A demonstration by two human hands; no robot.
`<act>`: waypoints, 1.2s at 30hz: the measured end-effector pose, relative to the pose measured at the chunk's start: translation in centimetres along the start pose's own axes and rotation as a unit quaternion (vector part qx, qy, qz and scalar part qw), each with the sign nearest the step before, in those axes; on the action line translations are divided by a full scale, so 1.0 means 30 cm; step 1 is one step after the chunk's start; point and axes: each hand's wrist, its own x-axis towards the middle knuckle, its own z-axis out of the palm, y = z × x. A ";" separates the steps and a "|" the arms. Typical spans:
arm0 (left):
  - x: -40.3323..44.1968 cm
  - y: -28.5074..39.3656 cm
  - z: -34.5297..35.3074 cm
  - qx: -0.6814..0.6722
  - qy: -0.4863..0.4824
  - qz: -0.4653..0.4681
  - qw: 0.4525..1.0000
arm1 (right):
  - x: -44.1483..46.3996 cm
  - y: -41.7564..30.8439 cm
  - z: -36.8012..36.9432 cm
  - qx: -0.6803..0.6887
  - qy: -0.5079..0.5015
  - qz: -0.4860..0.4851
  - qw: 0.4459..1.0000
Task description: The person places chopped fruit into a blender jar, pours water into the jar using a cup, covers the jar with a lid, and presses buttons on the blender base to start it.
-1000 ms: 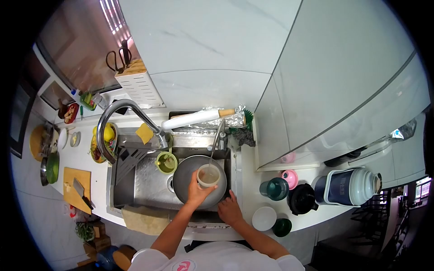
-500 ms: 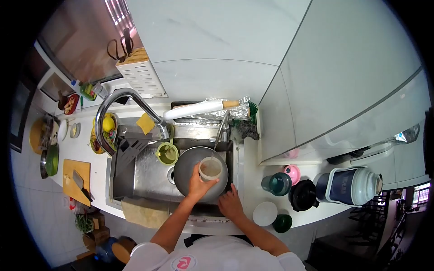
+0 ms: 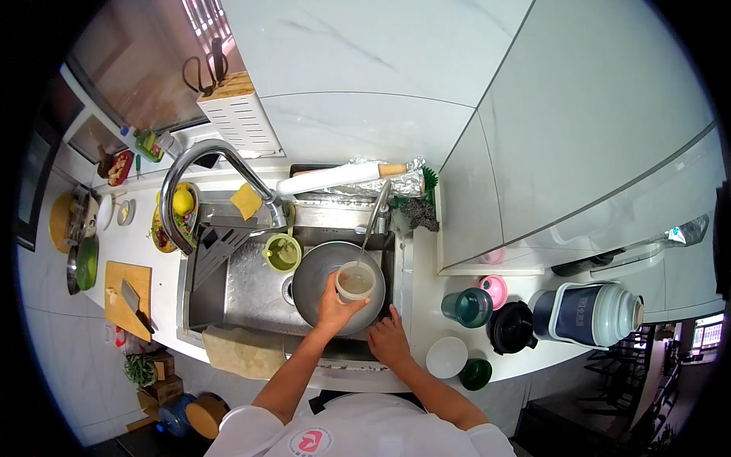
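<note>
The left hand's grip is closed around the side of a small translucent cup, thumb on one side and fingers on the other. The cup sits mouth up under the end of a thin curved spout, likely so that whatever runs from it lands inside. It is held over a dark round pan in the sink, which would probably catch any spill. The right hand holds nothing; its fingers are loosely spread at the sink's near right corner, perhaps for steadiness.

Inside the sink, left of the pan, is a lime-green handled container, and a slotted dark rack leans at the sink's left end. A tan cloth drapes over the near edge, perhaps against drips.

The white counter surrounds the sink. To its left are a fruit plate and a cutting board with a knife lying on it; to its right, a green-tinted cup, a white bowl and a large jug on its side in this view.

Beyond the sink rise a knife block and pale marbled wall panels; a window is to the far left.
</note>
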 end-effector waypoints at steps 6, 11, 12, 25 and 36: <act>0.000 -0.010 -0.001 -0.003 -0.006 -0.009 1.000 | 0.001 -0.001 0.001 0.011 0.006 0.007 1.000; 0.001 -0.024 0.003 0.003 -0.004 -0.013 1.000 | 0.002 -0.002 0.001 -0.007 -0.007 0.010 1.000; 0.001 -0.027 0.004 0.001 -0.003 -0.011 1.000 | 0.002 -0.001 0.004 -0.008 -0.007 0.009 1.000; 0.003 -0.047 0.012 -0.006 -0.002 -0.004 1.000 | 0.003 -0.012 -0.024 -0.012 -0.081 0.028 0.996; 0.001 -0.024 0.008 0.009 -0.006 -0.010 1.000 | 0.006 -0.010 -0.026 -0.002 -0.081 0.026 0.996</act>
